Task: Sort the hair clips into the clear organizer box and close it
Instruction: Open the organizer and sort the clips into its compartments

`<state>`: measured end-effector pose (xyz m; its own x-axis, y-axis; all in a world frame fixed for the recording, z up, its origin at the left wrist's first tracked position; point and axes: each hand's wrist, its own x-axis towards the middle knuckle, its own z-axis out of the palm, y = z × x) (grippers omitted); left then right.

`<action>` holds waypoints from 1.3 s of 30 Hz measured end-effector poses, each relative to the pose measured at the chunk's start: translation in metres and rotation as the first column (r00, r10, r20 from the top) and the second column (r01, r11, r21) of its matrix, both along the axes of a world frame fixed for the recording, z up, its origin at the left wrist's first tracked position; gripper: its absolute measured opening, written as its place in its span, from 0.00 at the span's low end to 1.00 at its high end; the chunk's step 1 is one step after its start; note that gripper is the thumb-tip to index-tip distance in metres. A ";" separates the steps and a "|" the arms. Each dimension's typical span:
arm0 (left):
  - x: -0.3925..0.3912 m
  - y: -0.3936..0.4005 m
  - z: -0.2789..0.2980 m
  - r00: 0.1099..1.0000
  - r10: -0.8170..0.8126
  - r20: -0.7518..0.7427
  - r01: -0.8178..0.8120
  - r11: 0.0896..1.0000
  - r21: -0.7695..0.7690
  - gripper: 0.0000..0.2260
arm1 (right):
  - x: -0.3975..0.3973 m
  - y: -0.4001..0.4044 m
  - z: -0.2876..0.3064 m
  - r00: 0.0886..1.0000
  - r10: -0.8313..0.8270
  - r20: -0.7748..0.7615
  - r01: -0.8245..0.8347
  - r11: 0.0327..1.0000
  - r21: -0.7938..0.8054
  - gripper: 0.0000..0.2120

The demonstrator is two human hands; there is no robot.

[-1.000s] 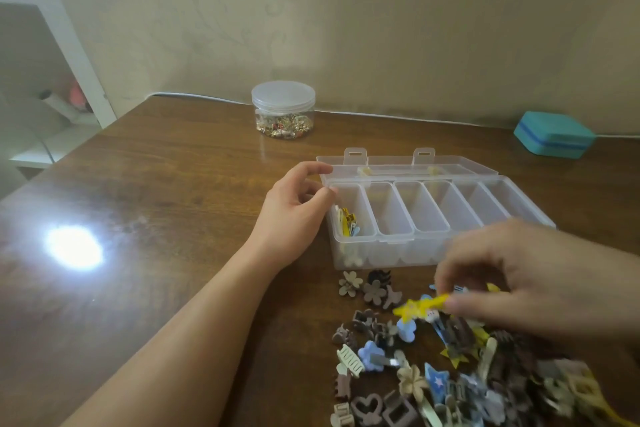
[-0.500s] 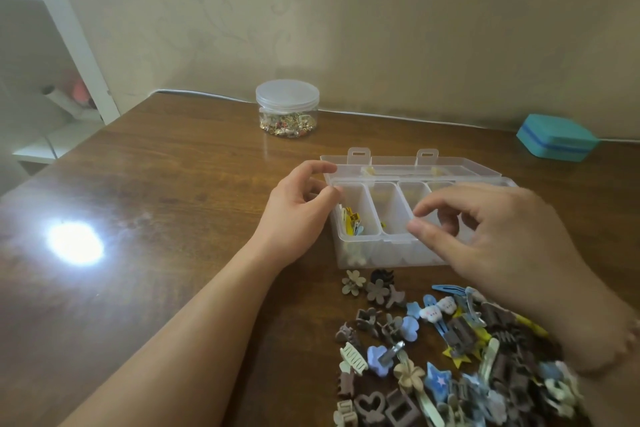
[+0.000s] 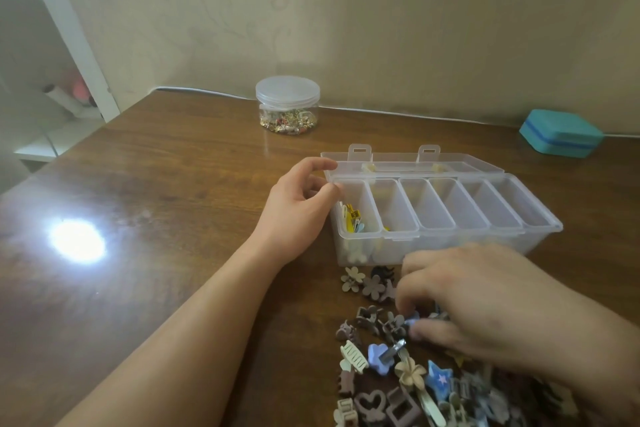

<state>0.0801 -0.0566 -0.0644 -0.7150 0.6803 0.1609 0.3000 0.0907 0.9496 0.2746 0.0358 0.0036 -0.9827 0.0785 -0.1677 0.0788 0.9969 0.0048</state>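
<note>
Head view: our right hand (image 3: 491, 302) is down in the pile of hair clips (image 3: 408, 378), its grip pinching a small blue clip (image 3: 412, 318) with thumb and fingers. Our left hand (image 3: 298, 215) rests against the left end of the clear organizer box (image 3: 540, 222), fingers bent, steadying it. The box sits open on the table (image 3: 156, 184), a few clips in the left slot. The pinch looks thin, so we think the clip could slip and fall back.
</note>
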 end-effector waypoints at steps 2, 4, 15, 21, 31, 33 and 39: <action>0.000 0.000 0.000 1.000 -0.001 -0.004 0.001 1.000 -0.002 0.14 | 0.003 0.007 0.005 0.999 -0.009 -0.040 0.007 0.999 -0.039 0.12; 0.000 0.000 0.000 1.000 0.001 -0.008 -0.001 1.000 0.000 0.14 | 0.005 0.014 0.013 0.995 -0.036 -0.089 0.022 0.987 -0.159 0.10; -0.001 0.000 -0.001 1.000 -0.005 -0.001 0.005 1.000 -0.005 0.14 | -0.017 0.028 -0.017 0.671 -0.439 -0.597 0.074 0.841 -0.535 0.07; 0.000 0.000 0.000 1.000 -0.009 0.008 0.009 1.000 -0.006 0.15 | -0.017 0.027 -0.021 0.719 -0.264 -0.643 0.128 0.959 -0.252 0.07; 0.001 0.000 0.001 1.000 0.011 -0.005 -0.011 1.000 -0.010 0.14 | -0.001 -0.006 -0.006 0.966 0.247 -0.071 -0.257 0.943 -0.209 0.14; 0.002 0.000 0.002 1.000 0.012 -0.007 -0.012 1.000 -0.010 0.14 | -0.001 -0.007 -0.007 0.968 0.234 -0.092 -0.248 0.949 -0.193 0.16; 0.002 0.000 0.001 1.000 0.005 -0.013 -0.005 1.000 -0.017 0.15 | -0.002 -0.010 -0.013 0.964 0.221 -0.151 -0.236 0.967 -0.093 0.11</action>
<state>0.0817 -0.0567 -0.0630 -0.7165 0.6793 0.1586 0.3117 0.1083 0.9440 0.2727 0.0255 -0.0095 -0.9865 -0.1622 -0.0244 -0.1590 0.9822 -0.1003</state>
